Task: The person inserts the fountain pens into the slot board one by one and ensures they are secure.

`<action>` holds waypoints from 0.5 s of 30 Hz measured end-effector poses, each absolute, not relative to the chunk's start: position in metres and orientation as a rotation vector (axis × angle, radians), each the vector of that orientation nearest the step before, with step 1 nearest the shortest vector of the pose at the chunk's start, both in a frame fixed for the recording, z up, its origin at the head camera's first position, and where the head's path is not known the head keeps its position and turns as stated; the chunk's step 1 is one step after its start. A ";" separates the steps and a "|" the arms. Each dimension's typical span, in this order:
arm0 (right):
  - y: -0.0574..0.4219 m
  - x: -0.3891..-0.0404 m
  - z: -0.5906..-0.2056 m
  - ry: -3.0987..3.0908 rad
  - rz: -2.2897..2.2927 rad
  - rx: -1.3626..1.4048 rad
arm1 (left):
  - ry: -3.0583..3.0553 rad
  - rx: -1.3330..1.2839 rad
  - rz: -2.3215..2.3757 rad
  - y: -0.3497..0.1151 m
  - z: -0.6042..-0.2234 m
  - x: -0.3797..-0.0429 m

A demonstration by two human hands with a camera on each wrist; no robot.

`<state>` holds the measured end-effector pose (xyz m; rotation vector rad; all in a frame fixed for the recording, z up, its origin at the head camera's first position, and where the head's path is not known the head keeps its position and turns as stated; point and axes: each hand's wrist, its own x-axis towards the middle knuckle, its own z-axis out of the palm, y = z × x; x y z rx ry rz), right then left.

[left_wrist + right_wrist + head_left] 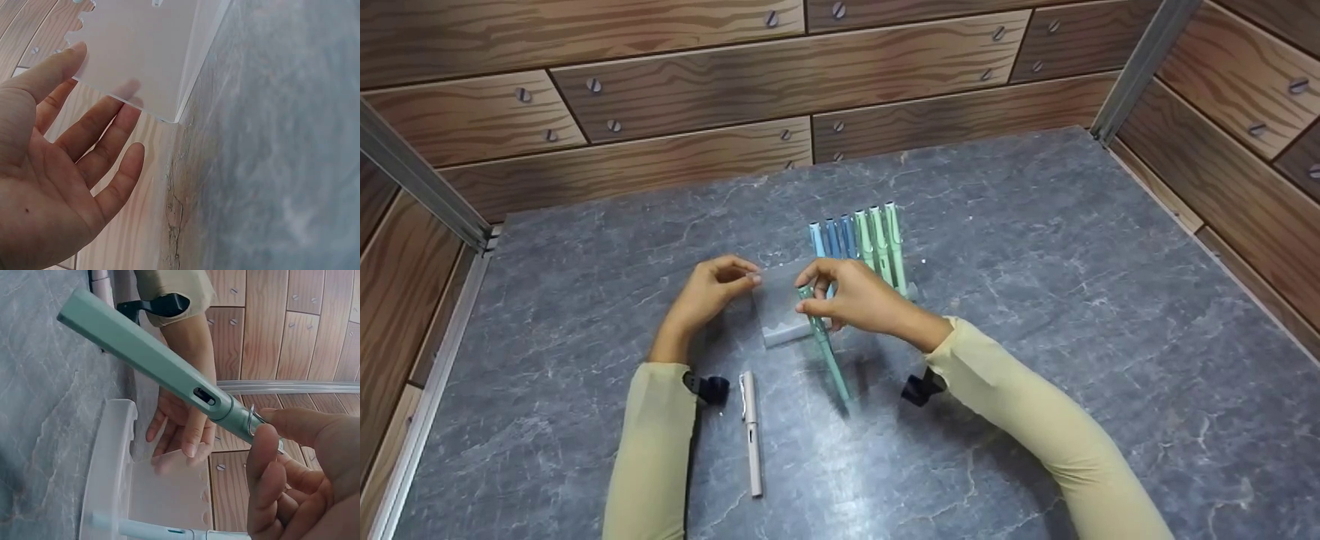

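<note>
A frosted clear pen stand (776, 300) with a notched upper edge stands mid-table. My left hand (711, 291) pinches its left side edge, thumb on one face and fingers behind, as the left wrist view shows. Between the thumb and fingers of my right hand (861, 296) is a teal-green pen (146, 357), gripped at its clip end. Its other end slants down toward me, in front of the stand's lip (791, 334). On the stand lean a light blue pen (817, 238), two darker blue pens (833, 238) and several light green pens (877, 238); my right hand partly hides them.
A pale grey pen (753, 450) lies on the grey marbled table (997, 465), near my left sleeve (656, 442). Wood-patterned panels (697, 97) enclose the table at the back and sides, with metal posts (1147, 64) at the corners.
</note>
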<state>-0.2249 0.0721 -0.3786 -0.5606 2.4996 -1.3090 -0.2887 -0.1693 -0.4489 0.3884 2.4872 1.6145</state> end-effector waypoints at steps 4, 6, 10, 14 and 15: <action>0.074 -0.228 -0.377 2.530 -1.332 -0.541 | 2.497 0.393 1.611 -0.170 -0.450 -0.290; 0.074 -0.229 -0.376 2.555 -1.329 -0.540 | 2.494 0.393 1.614 -0.170 -0.450 -0.290; 0.076 -0.233 -0.372 2.592 -1.333 -0.546 | 2.478 0.387 1.617 -0.169 -0.450 -0.290; 0.077 -0.236 -0.368 2.633 -1.331 -0.561 | 2.472 0.381 1.625 -0.170 -0.450 -0.290; 0.077 -0.237 -0.367 2.641 -1.328 -0.563 | 2.473 0.383 1.629 -0.170 -0.450 -0.290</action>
